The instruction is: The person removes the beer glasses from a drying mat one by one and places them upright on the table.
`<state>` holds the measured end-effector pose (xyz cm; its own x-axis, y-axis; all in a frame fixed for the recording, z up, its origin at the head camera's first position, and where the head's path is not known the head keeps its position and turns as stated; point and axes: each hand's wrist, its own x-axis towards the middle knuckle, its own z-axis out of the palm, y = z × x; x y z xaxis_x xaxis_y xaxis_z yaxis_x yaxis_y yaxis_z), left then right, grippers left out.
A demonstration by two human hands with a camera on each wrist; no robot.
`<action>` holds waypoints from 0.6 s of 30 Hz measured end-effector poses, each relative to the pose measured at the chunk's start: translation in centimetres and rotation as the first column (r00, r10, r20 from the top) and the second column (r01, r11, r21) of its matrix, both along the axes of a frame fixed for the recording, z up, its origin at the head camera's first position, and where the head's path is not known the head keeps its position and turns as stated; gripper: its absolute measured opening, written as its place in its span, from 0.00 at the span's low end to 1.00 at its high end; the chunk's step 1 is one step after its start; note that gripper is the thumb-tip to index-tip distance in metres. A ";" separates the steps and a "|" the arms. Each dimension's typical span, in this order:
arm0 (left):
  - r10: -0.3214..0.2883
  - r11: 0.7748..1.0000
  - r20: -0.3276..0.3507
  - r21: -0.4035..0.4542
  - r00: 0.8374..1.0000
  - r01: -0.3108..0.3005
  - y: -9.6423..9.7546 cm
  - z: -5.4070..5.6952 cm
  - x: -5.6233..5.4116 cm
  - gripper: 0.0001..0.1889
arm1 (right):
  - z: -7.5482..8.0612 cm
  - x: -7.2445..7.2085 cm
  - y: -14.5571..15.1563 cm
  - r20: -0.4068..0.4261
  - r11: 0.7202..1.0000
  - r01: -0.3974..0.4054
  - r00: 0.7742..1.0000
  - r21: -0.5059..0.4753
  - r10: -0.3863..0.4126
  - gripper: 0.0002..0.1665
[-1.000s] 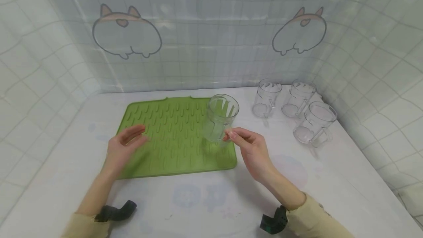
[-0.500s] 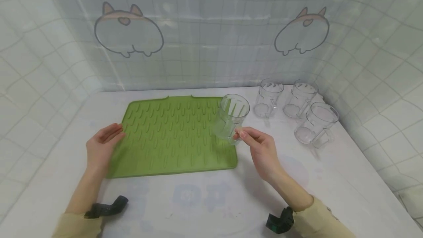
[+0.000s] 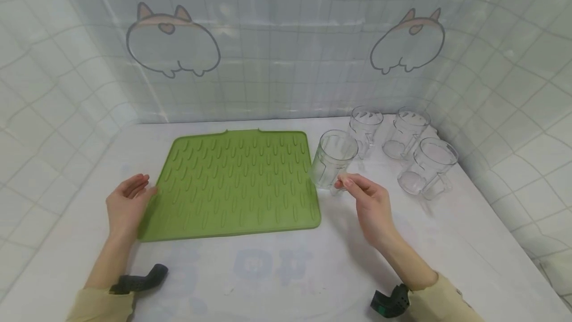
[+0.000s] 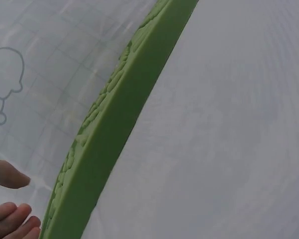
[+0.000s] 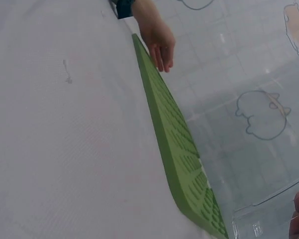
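My right hand [image 3: 372, 207] pinches the handle of a clear glass mug [image 3: 332, 158] between thumb and fingers. The mug is upright, just beyond the right edge of a green ribbed drying mat [image 3: 237, 183]. In the right wrist view only part of the mug [image 5: 261, 219] shows, low at the right, with fingertips at its side. My left hand [image 3: 127, 207] is by the mat's left edge, fingers loosely bent and holding nothing. The left wrist view shows its fingers [image 4: 10, 221] beside the mat's raised edge [image 4: 104, 134].
Behind and right of the held mug stand three more clear mugs: one at the back [image 3: 365, 130], one in the far corner [image 3: 404, 133] and one nearer [image 3: 426, 168]. A tiled backdrop [image 3: 286, 63] encloses the white table [image 3: 268, 282] at the back and sides.
My right hand has carried the mug rightward, from over the mat's right part to beside its right edge. My left hand has moved left, from over the mat to its left edge.
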<state>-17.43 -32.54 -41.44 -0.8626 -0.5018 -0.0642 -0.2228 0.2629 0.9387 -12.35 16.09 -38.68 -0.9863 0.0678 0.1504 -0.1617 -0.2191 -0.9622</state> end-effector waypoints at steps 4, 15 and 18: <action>-0.015 0.994 0.077 -0.109 0.997 0.023 -0.2 -0.7 -0.2 0.33 | -0.1 0.1 0.7 -0.003 1.000 0.031 1.000 0.001 -0.031 0.20; -0.053 0.997 0.041 -0.060 0.998 0.055 -0.4 -1.4 -0.3 0.33 | -0.8 0.1 2.0 -0.005 0.990 0.138 0.990 -0.041 -0.139 0.14; -0.065 0.995 0.041 -0.077 0.997 0.068 -0.3 -1.4 -0.3 0.33 | -1.0 0.1 2.2 0.003 0.983 0.174 0.985 -0.057 -0.174 0.12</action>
<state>-17.70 -32.88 -42.86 -0.8917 -0.4486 -0.0602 -0.2376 0.3508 0.9058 -12.24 18.25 -39.65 -0.9583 0.2471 0.1433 -0.2042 -0.2420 -0.9485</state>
